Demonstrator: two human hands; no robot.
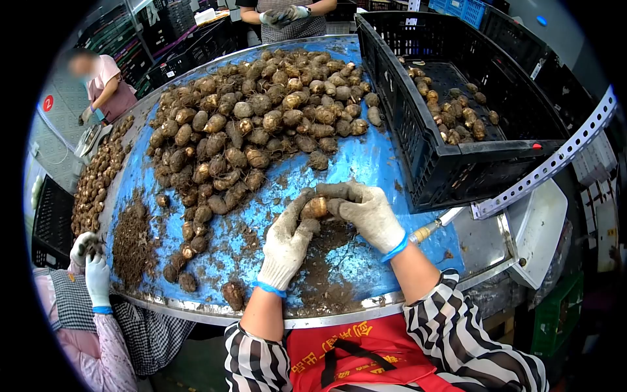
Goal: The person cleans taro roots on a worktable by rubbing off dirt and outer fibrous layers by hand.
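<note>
Both my hands wear soiled white gloves and meet over the near part of the blue-covered table (346, 163). Between them is a brown root vegetable (315, 208) with a pale patch. My left hand (289, 236) has its fingers closed on it from the left. On the right side, my right hand (367, 212) grips the same root with thumb and fingers. A large heap of hairy brown roots (255, 124) lies beyond my hands. A wooden-handled tool (424, 231) rests just right of my right wrist.
A black crate (428, 147) with some roots stands at the right, beside a perforated metal strip (555, 163). Loose dirt (134, 242) lies at the left. A co-worker's gloved hands (96, 268) are at the left edge, another's (285, 16) at the far edge.
</note>
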